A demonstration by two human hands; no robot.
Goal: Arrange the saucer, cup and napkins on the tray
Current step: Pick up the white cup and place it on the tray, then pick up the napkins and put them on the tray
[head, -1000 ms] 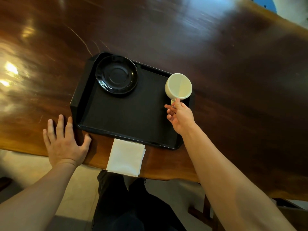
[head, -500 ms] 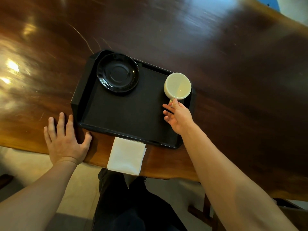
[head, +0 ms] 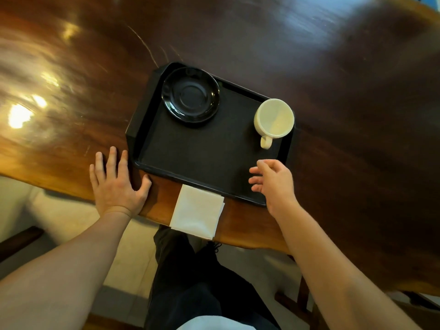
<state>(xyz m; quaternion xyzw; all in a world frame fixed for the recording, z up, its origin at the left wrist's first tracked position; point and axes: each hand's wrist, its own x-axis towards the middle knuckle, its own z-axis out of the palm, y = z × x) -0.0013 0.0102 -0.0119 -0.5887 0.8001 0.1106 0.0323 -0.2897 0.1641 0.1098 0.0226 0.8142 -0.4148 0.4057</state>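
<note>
A black tray lies on the dark wooden table. A black saucer sits in its far left corner. A cream cup stands upright at the tray's far right, its handle pointing toward me. My right hand hovers over the tray's near right corner, fingers apart, holding nothing and apart from the cup. My left hand rests flat on the table just left of the tray's near left corner. White folded napkins lie on the table's near edge, just in front of the tray.
The glossy wooden table stretches far beyond the tray on all sides. Its near edge runs just under the napkins, which overhang it slightly. My dark-trousered legs are below the edge.
My right hand has let go of the cup's handle and drawn back toward me. The cup now stands alone on the tray. The left hand has not moved.
</note>
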